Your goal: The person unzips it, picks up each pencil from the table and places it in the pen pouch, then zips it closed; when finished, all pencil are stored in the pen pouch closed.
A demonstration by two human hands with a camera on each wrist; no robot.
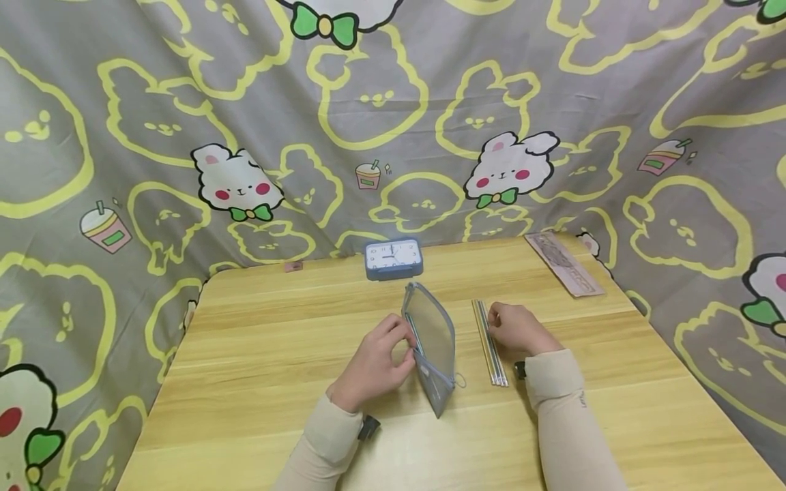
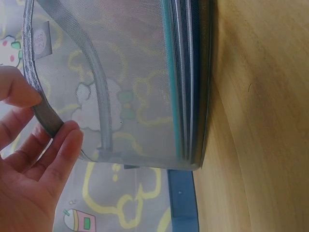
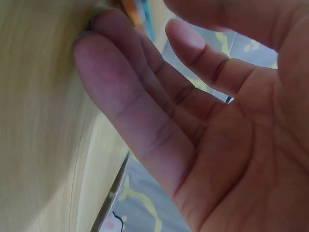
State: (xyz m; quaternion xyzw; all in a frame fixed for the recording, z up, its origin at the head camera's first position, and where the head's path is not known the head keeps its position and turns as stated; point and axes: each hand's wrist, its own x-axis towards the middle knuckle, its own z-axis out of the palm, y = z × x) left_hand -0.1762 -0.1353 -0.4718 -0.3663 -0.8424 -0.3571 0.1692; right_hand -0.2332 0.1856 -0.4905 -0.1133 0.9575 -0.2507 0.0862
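My left hand [image 1: 381,358] pinches the zip edge of a grey mesh pencil pouch [image 1: 437,382]. The pouch stands on the table with its mouth spread. Through its mesh, the left wrist view shows several pencils [image 2: 186,87] lying along the side by the tabletop, and the hand's fingers [image 2: 60,162] at the rim. On the wood right of the pouch lies a small row of pencils [image 1: 489,348]. My right hand [image 1: 516,329] is at their right side, its fingertips low by the tabletop. In the right wrist view its fingers [image 3: 140,111] are loosely bent, with nothing visible between them and the thumb.
A blue clock [image 1: 394,260] stands behind the pouch at the table's back edge. A flat pinkish printed strip [image 1: 565,264] lies at the back right, and a small pink piece [image 1: 293,266] at the back left. Patterned cloth [image 1: 381,102] hangs around the wooden table [image 1: 258,361].
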